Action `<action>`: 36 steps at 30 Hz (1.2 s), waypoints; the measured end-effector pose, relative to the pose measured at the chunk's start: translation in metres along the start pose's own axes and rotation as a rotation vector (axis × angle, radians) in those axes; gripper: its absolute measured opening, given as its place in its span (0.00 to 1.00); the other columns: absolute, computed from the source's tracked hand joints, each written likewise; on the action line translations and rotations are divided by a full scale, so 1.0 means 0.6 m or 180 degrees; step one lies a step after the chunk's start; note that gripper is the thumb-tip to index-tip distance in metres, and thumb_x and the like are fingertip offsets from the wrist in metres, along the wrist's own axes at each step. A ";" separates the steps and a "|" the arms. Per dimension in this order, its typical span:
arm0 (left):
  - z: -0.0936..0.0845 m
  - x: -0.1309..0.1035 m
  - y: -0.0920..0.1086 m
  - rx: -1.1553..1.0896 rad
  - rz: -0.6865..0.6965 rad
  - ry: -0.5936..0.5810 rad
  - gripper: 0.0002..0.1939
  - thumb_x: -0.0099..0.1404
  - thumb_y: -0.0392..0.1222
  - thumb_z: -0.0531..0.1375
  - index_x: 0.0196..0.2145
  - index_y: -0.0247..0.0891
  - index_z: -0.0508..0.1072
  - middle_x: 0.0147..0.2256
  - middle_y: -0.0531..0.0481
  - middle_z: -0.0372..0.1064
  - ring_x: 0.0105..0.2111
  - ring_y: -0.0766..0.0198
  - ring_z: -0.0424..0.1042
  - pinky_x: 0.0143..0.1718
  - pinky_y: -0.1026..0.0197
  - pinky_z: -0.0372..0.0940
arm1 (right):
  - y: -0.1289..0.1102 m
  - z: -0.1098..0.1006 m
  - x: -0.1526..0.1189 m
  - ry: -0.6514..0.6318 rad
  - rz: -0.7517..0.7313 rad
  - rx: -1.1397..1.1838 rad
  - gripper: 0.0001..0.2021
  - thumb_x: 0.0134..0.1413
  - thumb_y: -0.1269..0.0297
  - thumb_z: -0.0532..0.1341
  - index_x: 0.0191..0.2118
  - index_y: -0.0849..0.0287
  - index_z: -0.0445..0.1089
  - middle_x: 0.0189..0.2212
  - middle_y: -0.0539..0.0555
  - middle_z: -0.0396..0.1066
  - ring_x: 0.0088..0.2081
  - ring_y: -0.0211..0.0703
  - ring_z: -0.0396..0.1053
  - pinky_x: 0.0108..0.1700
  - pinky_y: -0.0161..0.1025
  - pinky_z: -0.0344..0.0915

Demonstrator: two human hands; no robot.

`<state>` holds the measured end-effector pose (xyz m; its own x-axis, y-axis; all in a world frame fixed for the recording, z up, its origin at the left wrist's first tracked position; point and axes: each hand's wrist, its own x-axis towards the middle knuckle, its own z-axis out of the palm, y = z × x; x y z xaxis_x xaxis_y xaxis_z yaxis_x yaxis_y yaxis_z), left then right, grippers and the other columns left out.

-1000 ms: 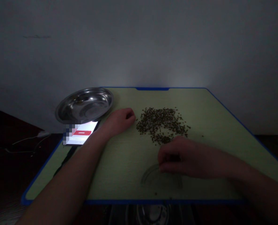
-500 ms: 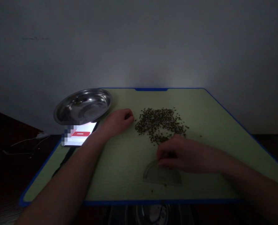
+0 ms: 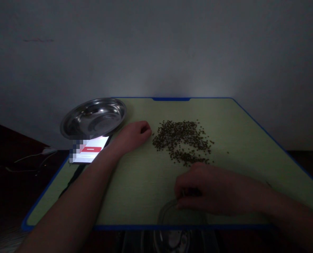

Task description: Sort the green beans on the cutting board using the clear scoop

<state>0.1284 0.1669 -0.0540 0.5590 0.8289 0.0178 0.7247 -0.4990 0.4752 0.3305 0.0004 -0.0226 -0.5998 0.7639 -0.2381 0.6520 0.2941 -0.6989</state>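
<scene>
My right hand (image 3: 206, 189) is closed on the curved edge of a clear half-round plate that looks like a protractor (image 3: 169, 214). This plate is over the near edge of the table, dim and hard to see. Just beyond the hand spreads a loose heap of small dark brown grains (image 3: 177, 131), perhaps seeds, with a thinner strip of them on its near side. My left hand (image 3: 136, 133) rests on the table left of the heap, its fingers curled in. Nothing shows in that hand.
A pale green folding table (image 3: 140, 196) has a blue rim. A shiny steel basin (image 3: 93, 119) stands at its far left, with a lit phone (image 3: 93, 151) in front. Below the near edge sits a metal vessel (image 3: 172, 240). A grey wall (image 3: 156, 49) rises behind.
My right hand has drawn the protractor toward me, from the tabletop to the near edge. More grains show where the hand was. My left hand has stayed in place.
</scene>
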 end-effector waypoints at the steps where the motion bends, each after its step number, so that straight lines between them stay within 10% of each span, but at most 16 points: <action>1: 0.000 0.000 0.000 -0.0004 -0.0006 0.0001 0.14 0.62 0.47 0.52 0.32 0.37 0.73 0.31 0.48 0.73 0.28 0.63 0.66 0.29 0.60 0.57 | -0.001 0.000 0.000 -0.0006 -0.0006 0.0018 0.06 0.57 0.61 0.63 0.32 0.57 0.75 0.26 0.48 0.73 0.30 0.37 0.68 0.30 0.32 0.58; 7: -0.005 0.000 0.003 0.0000 -0.0004 -0.0045 0.13 0.62 0.47 0.51 0.31 0.36 0.72 0.31 0.48 0.72 0.28 0.63 0.67 0.29 0.60 0.56 | 0.016 -0.034 -0.005 0.0295 -0.0041 0.0233 0.07 0.57 0.62 0.62 0.32 0.57 0.74 0.24 0.47 0.71 0.26 0.34 0.65 0.27 0.32 0.57; 13: -0.008 0.001 0.002 0.0025 -0.0078 -0.0121 0.15 0.62 0.49 0.51 0.32 0.37 0.72 0.30 0.49 0.72 0.28 0.61 0.68 0.29 0.59 0.58 | 0.100 -0.138 -0.058 0.1505 0.0904 0.0349 0.13 0.55 0.52 0.60 0.36 0.57 0.72 0.22 0.47 0.67 0.17 0.32 0.56 0.18 0.34 0.52; 19: -0.009 0.004 0.000 0.0060 -0.0076 -0.0160 0.16 0.62 0.51 0.50 0.32 0.37 0.72 0.31 0.48 0.72 0.29 0.60 0.69 0.30 0.59 0.59 | 0.166 -0.186 -0.121 0.0923 0.1425 0.0227 0.15 0.50 0.50 0.62 0.33 0.58 0.74 0.19 0.46 0.61 0.20 0.34 0.58 0.22 0.34 0.55; 28: -0.007 0.003 -0.004 0.0046 -0.0080 -0.0126 0.16 0.62 0.51 0.50 0.32 0.38 0.72 0.31 0.48 0.73 0.29 0.60 0.69 0.30 0.59 0.59 | 0.161 -0.156 -0.090 0.0109 0.1270 0.0554 0.11 0.49 0.58 0.63 0.34 0.60 0.75 0.19 0.48 0.66 0.22 0.37 0.64 0.25 0.35 0.62; 36: -0.007 0.001 0.001 0.0012 -0.0076 -0.0105 0.16 0.62 0.50 0.50 0.32 0.37 0.73 0.31 0.47 0.73 0.28 0.61 0.68 0.29 0.59 0.59 | 0.108 -0.093 -0.016 0.0671 0.0592 -0.0250 0.05 0.52 0.66 0.63 0.33 0.58 0.76 0.29 0.51 0.74 0.29 0.39 0.69 0.30 0.35 0.61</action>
<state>0.1273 0.1682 -0.0500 0.5545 0.8319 -0.0224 0.7395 -0.4802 0.4718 0.4040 0.0442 -0.0280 -0.3624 0.9090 -0.2060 0.7806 0.1752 -0.6000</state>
